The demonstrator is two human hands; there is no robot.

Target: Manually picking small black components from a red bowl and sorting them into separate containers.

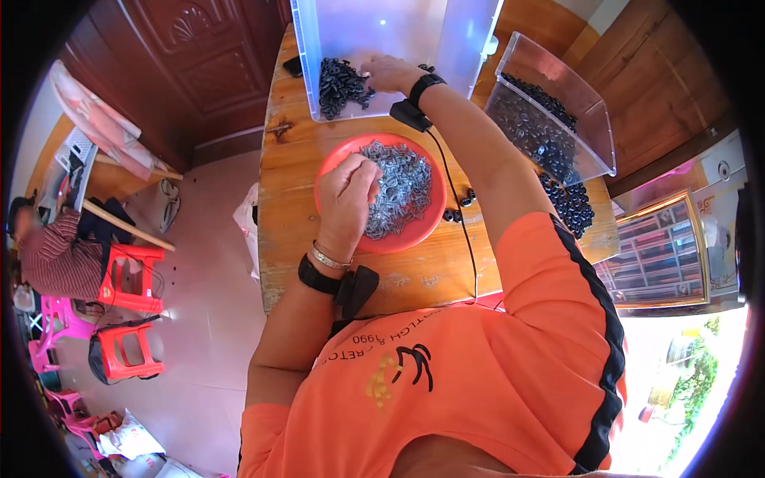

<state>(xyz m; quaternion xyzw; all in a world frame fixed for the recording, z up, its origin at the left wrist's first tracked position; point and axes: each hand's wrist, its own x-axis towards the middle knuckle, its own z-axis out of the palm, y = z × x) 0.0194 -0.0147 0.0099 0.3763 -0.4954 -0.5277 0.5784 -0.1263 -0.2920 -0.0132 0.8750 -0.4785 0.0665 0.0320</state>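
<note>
My left hand (347,191) is closed in a fist over the left side of a round red bowl (437,209). What it holds, if anything, is hidden inside the fingers. The bowl is full of small clear-grey pieces (402,187). My right hand (392,74) reaches into a large translucent plastic bin (382,24) lying with its open side toward me. Its fingers are stretched out beside a heap of small black pieces (341,86) in the bin's left corner. A few more black pieces lie by the right wrist.
At the right, a clear tilted box (594,147) holds black pieces, with a pile of black rings (570,209) beside it on the wooden table (291,231). A black cable (462,215) runs from my right wrist. A seated person (60,255) and red stools (131,279) are at the left.
</note>
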